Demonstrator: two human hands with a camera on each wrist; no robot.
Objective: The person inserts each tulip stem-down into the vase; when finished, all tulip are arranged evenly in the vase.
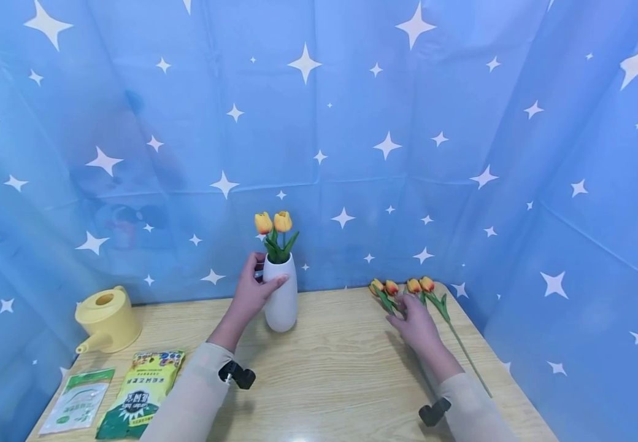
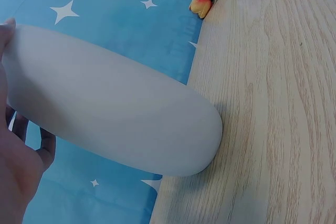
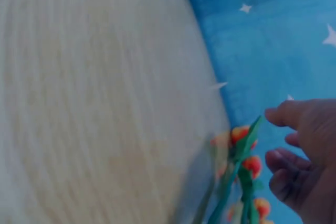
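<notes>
Flowers on the counter lay just beside your right hand, its fingers loose, stems toward you; your left hand gripped the vase.

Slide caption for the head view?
Left hand grips a white vase holding two tulips; right hand is close to loose tulips.

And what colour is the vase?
The vase is plain white, best seen in the head view.
</notes>
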